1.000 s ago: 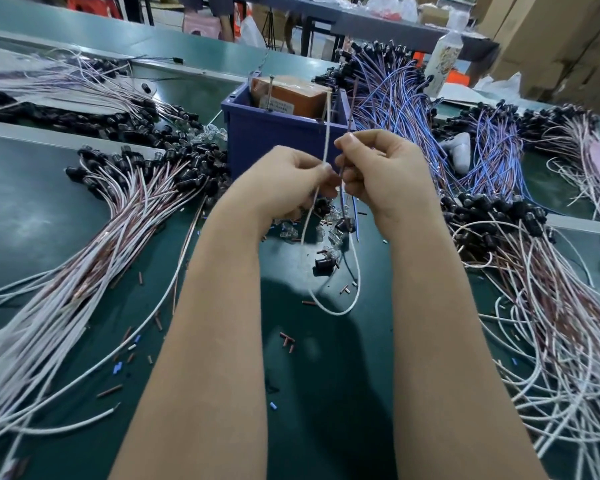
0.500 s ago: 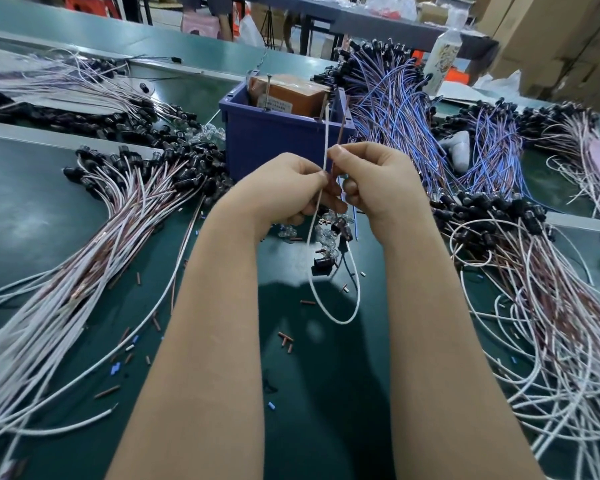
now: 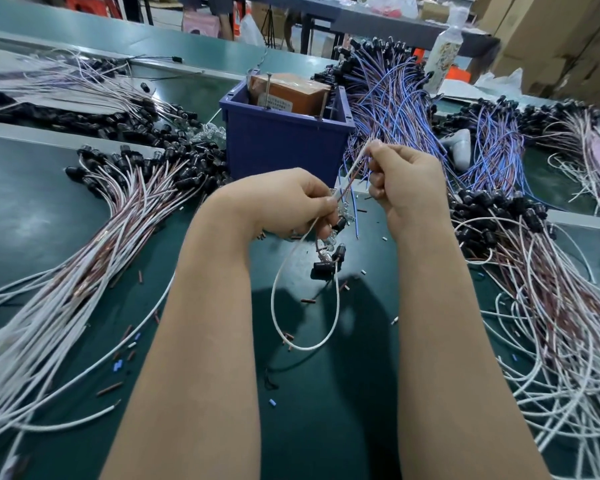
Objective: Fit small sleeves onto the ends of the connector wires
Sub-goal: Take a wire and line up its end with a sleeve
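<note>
My left hand (image 3: 291,202) pinches a white and a brown connector wire (image 3: 278,282) low down, and the white one loops below it toward a black connector (image 3: 323,270) hanging over the green table. My right hand (image 3: 406,181) grips the upper ends of those wires at its fingertips, just right of and above the left hand. Whether a sleeve sits on the wire ends is hidden by the fingers. Small loose sleeves (image 3: 307,300), brown, blue and white, lie scattered on the table under my hands.
A blue bin (image 3: 284,147) holding a brown box stands just behind my hands. Bundles of white and brown wires with black connectors (image 3: 94,244) fan out left, more at the right (image 3: 541,306), and blue wires (image 3: 395,98) lie behind.
My hands have drawn apart: the right hand rose up and right along the wire ends, the left dropped slightly. The wire loop below swung lower.
</note>
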Available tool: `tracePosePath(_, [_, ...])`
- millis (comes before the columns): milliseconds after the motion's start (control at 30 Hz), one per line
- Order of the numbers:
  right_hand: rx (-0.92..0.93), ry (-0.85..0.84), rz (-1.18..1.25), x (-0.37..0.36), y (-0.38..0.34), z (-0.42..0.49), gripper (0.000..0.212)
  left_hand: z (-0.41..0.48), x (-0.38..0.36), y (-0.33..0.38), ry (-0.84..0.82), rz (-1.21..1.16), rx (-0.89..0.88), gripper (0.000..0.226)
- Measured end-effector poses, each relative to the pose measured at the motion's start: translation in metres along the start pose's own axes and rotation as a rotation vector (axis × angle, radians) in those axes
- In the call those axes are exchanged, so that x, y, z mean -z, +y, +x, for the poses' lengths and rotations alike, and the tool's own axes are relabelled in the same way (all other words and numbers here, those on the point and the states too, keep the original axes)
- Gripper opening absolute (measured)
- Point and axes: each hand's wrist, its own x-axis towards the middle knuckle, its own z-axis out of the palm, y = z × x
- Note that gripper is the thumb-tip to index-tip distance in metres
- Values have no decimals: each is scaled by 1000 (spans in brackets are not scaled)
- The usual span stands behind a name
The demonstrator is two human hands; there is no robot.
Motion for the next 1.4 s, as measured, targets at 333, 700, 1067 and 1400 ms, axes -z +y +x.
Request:
tracePosePath(333, [-86,26,-122,3,9,0,14,1,3,-4,64,-51,13,34])
tracePosePath(700, [-173,-642,-288,-19,-9,-28,30,3,17,-11,453,-133,29,35])
tracePosePath(1067, [-105,-618,-221,-25,-1,-28,13,7,16,-14,655,-217,-7,25])
tracePosePath(1400, [-70,-411,-228,-32,2,-25,32,15,11,-19,849,-329,33,8])
